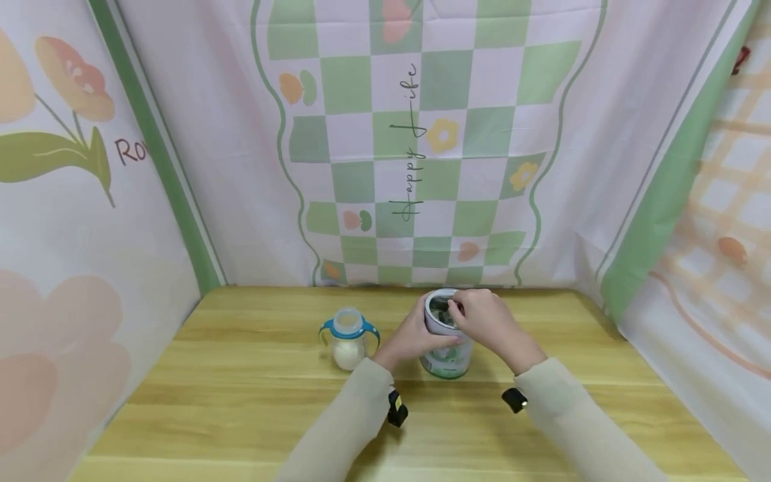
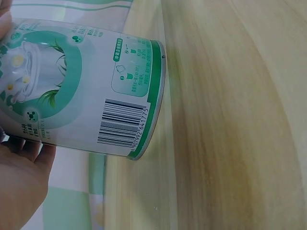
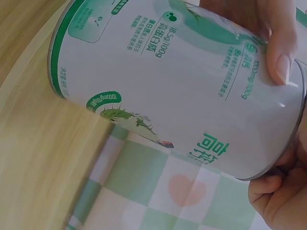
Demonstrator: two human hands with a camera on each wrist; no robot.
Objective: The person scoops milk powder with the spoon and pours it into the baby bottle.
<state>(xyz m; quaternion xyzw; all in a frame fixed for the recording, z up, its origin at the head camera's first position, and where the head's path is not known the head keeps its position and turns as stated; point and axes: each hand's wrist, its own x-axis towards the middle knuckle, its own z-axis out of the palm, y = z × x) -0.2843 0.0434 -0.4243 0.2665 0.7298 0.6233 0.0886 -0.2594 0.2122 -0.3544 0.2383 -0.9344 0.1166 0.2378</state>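
A white and green milk powder can (image 1: 447, 365) stands at the table's middle, its open mouth facing up and dark inside. My left hand (image 1: 415, 338) grips it round the upper side, with the thumb across the front near the rim. In the right wrist view, that thumb (image 3: 280, 60) lies along the can wall. At the mouth, my right hand (image 1: 484, 318) has curled fingers over the right rim, their tips dipping inside. I cannot tell what those fingertips hold. To the left stands a baby bottle (image 1: 349, 355) with blue side handles and whitish contents.
The wooden table (image 1: 241, 402) runs back to a curtain (image 1: 397, 140) with green checks and lettering. More patterned cloth (image 1: 54, 281) hangs at the left, and another cloth (image 1: 711, 281) at the right. Each wrist carries a small black camera (image 1: 396, 408).
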